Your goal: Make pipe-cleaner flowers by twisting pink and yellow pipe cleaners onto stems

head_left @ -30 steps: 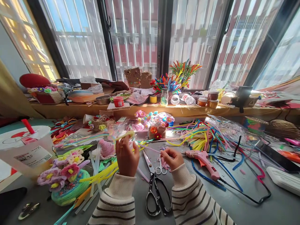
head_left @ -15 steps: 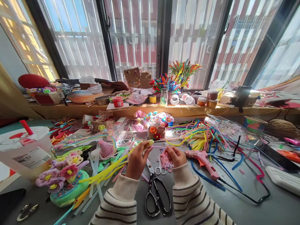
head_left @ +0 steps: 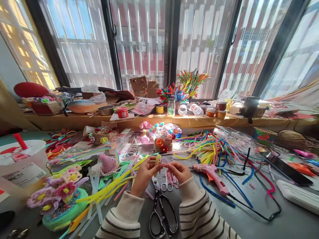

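Note:
My left hand (head_left: 144,172) and my right hand (head_left: 179,171) meet low in the middle of the head view, above a grey table (head_left: 249,215). The left fingers pinch a short yellow pipe cleaner (head_left: 157,160) bent into a loop. The right fingers pinch a thin pink pipe cleaner (head_left: 164,160) right beside it. Both sleeves are cream with dark stripes. Large black-handled scissors (head_left: 162,212) lie just below my hands, and small silver scissors (head_left: 165,184) lie between them.
A pink glue gun (head_left: 211,172) with a black cord lies to the right. A heap of coloured pipe cleaners (head_left: 211,146) spreads behind it. Yellow pipe cleaners (head_left: 112,186), a pink knitted hat (head_left: 107,162), a flower-topped basket (head_left: 59,205) and a lidded drink cup (head_left: 22,166) fill the left.
My hands have come together. The left hand dropped from its raised position and swung right with the yellow piece; the right hand moved a little left to meet it.

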A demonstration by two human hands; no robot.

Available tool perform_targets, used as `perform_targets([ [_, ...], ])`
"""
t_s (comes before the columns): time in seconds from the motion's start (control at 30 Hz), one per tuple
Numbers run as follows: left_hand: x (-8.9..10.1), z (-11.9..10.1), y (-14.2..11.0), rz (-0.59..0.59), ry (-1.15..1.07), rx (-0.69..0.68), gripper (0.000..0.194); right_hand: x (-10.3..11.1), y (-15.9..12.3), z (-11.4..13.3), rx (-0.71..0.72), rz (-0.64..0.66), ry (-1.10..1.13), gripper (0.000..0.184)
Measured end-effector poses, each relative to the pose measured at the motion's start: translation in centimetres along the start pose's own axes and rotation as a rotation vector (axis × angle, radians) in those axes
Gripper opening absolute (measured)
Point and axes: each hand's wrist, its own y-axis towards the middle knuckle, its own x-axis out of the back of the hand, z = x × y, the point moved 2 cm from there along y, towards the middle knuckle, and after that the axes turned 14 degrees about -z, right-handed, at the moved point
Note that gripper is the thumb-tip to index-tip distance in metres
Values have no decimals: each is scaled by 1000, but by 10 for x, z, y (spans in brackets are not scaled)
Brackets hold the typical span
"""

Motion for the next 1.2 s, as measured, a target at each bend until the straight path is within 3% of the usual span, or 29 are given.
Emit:
perform_targets([
  [0.17, -5, 4, -1, 19, -85, 118, 32, 1, 1, -4, -160, -28, 138, 20],
  [0.4, -7, 9, -3, 42, -73, 142, 33, 1, 1, -6, -279, -87, 221, 22],
  [0.67, -9, 12, -2, 92, -61, 148, 36, 0, 2, -14, -313, -63, 243, 22],
  [1.2, -12, 18, -2, 143, -43, 157, 40, -6, -3, -16, -410, -197, 401, 21],
])
